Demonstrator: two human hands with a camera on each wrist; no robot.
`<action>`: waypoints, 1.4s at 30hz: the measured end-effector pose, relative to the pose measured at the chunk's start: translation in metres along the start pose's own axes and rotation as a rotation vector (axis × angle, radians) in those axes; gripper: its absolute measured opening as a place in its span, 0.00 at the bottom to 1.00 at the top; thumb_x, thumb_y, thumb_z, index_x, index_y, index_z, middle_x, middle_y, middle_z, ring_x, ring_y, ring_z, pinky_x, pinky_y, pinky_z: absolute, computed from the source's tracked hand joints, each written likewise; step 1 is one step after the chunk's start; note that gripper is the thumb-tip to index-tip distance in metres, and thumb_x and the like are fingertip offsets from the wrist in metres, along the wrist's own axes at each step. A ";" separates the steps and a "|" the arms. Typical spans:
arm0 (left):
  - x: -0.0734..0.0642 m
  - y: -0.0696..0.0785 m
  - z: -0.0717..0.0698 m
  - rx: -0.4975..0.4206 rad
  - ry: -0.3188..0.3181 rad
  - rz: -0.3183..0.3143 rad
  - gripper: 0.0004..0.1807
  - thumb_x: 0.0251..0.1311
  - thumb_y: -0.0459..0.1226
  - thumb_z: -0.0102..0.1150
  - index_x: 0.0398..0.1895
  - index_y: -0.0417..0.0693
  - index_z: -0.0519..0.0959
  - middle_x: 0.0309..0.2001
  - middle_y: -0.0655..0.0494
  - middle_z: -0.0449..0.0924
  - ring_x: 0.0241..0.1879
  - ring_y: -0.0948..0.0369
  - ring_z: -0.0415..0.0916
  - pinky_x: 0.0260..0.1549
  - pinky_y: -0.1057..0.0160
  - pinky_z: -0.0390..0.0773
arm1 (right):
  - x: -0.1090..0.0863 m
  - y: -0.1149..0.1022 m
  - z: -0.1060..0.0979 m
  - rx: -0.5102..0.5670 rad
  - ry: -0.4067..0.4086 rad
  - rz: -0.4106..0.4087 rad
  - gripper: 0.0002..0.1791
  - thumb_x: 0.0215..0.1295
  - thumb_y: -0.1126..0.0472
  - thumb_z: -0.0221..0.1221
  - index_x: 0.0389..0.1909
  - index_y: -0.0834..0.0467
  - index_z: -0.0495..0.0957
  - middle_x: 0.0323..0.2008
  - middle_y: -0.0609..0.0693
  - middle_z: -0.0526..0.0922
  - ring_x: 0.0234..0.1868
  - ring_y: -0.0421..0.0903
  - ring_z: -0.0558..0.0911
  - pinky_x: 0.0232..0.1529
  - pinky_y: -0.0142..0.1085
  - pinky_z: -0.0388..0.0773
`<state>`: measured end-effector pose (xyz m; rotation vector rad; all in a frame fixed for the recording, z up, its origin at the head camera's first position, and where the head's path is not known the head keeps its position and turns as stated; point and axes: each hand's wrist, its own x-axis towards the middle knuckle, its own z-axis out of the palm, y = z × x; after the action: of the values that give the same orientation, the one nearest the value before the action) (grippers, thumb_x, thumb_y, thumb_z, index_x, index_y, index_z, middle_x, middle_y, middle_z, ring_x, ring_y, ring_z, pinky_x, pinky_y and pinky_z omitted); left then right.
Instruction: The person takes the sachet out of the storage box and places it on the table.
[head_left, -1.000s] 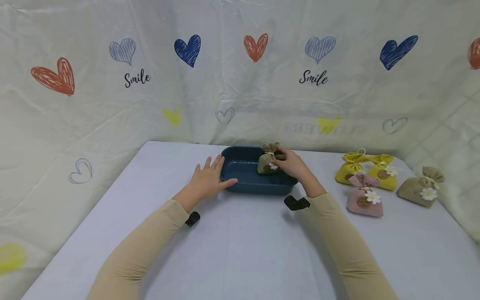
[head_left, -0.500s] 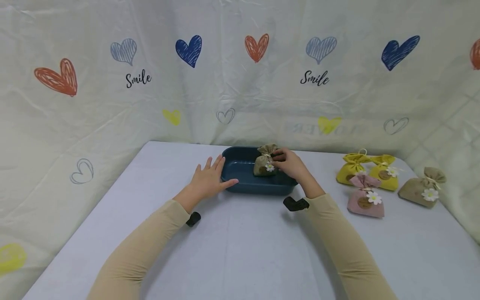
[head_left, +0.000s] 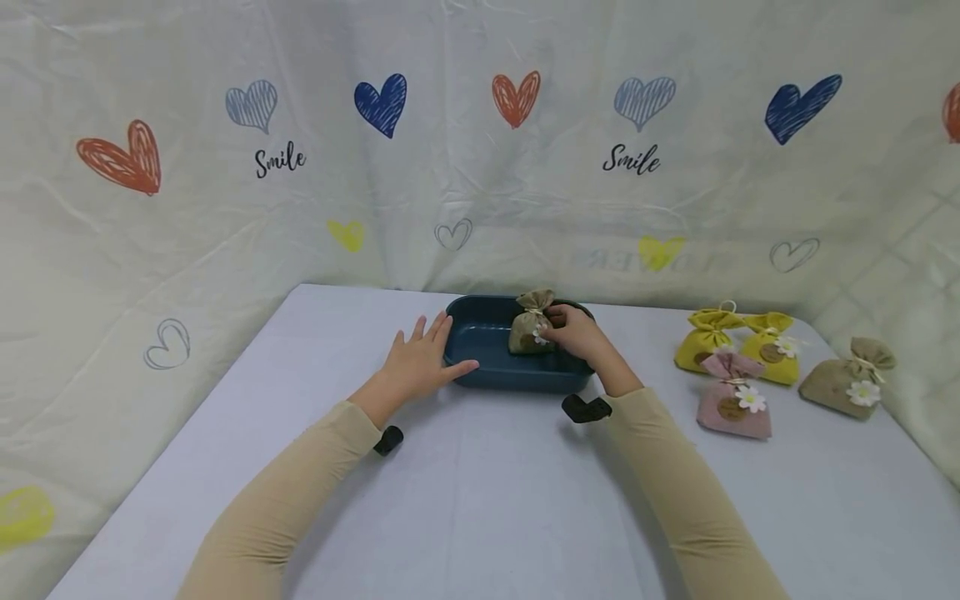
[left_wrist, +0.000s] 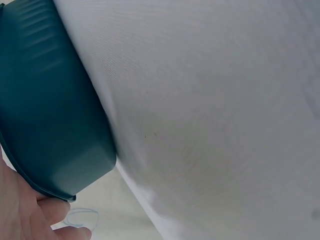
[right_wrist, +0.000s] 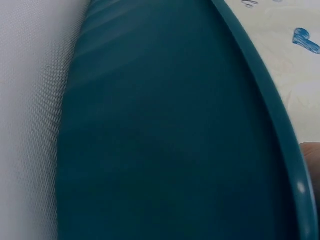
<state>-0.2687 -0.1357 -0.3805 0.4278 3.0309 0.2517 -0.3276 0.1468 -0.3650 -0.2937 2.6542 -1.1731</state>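
Observation:
A dark teal plastic basin [head_left: 517, 379] stands toward the back of the table, with a small tan drawstring pouch [head_left: 525, 332] upright inside it. The pouch bears a white flower and a round brown label. My right hand [head_left: 588, 337] reaches over the basin's right side and pinches the pouch's right edge between thumb and fingers. My left hand [head_left: 415, 362] lies with spread fingers against the basin's left rim. In the left wrist view, the fingers [left_wrist: 52, 210] touch the basin's rim. The right wrist view is mostly filled by the basin's outer wall [right_wrist: 165, 125]; the pouch is hidden there.
To the right on the white table [head_left: 487, 500] sit a yellow pouch [head_left: 701, 343], a second yellow pouch [head_left: 772, 354], a pink pouch [head_left: 735, 408] and another tan pouch [head_left: 843, 383]. A backdrop [head_left: 465, 192] printed with hearts hangs behind.
Within the basin, the tan pouch has shifted slightly left and settled lower, with my right hand on it. My left hand has stayed at the rim. The view has tilted a little.

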 end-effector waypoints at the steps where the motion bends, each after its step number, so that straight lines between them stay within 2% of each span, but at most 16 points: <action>1: 0.000 0.000 0.000 -0.002 0.001 0.002 0.56 0.68 0.72 0.43 0.84 0.44 0.42 0.83 0.49 0.40 0.80 0.43 0.38 0.72 0.33 0.45 | 0.000 0.001 0.001 -0.001 -0.002 0.000 0.35 0.77 0.59 0.55 0.76 0.70 0.57 0.70 0.71 0.66 0.66 0.66 0.72 0.62 0.55 0.73; 8: 0.000 0.001 0.002 -0.004 0.003 0.004 0.56 0.67 0.72 0.42 0.84 0.45 0.42 0.83 0.49 0.39 0.80 0.43 0.37 0.72 0.33 0.46 | 0.005 0.005 0.004 0.017 -0.018 -0.007 0.36 0.76 0.61 0.57 0.77 0.71 0.56 0.70 0.72 0.66 0.64 0.66 0.74 0.58 0.53 0.77; 15: 0.000 -0.001 0.002 0.002 0.003 0.002 0.56 0.68 0.72 0.42 0.84 0.45 0.42 0.83 0.49 0.39 0.80 0.43 0.37 0.72 0.33 0.46 | 0.009 0.005 0.005 0.020 -0.026 -0.025 0.39 0.71 0.64 0.64 0.76 0.72 0.56 0.67 0.74 0.69 0.66 0.66 0.72 0.61 0.55 0.73; 22: 0.000 -0.001 0.002 0.002 -0.001 0.003 0.56 0.68 0.72 0.42 0.84 0.45 0.42 0.83 0.49 0.39 0.80 0.43 0.37 0.72 0.33 0.46 | 0.010 0.007 0.006 -0.022 -0.005 -0.039 0.39 0.69 0.64 0.65 0.75 0.71 0.60 0.64 0.73 0.72 0.64 0.66 0.74 0.60 0.55 0.73; 28: -0.001 0.000 0.001 -0.011 -0.005 0.001 0.57 0.67 0.73 0.42 0.84 0.45 0.41 0.83 0.50 0.39 0.80 0.44 0.36 0.72 0.33 0.45 | 0.010 0.006 0.005 -0.032 0.027 -0.034 0.38 0.67 0.62 0.66 0.73 0.70 0.63 0.63 0.71 0.74 0.61 0.65 0.76 0.54 0.53 0.78; 37: 0.001 0.001 -0.001 -0.005 -0.008 -0.006 0.56 0.68 0.72 0.41 0.84 0.46 0.40 0.83 0.50 0.38 0.80 0.44 0.37 0.72 0.33 0.45 | 0.006 0.001 0.006 0.074 0.040 -0.016 0.36 0.69 0.63 0.65 0.74 0.67 0.64 0.62 0.72 0.73 0.51 0.64 0.82 0.45 0.48 0.84; 42: 0.001 0.000 0.000 -0.003 -0.013 -0.008 0.56 0.68 0.73 0.41 0.84 0.46 0.40 0.83 0.50 0.38 0.80 0.44 0.37 0.72 0.33 0.45 | 0.004 0.002 0.008 0.048 0.054 -0.025 0.34 0.68 0.62 0.66 0.72 0.65 0.67 0.58 0.71 0.76 0.42 0.61 0.86 0.42 0.47 0.85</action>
<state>-0.2697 -0.1351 -0.3810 0.4156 3.0180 0.2524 -0.3295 0.1415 -0.3720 -0.2917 2.6713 -1.2672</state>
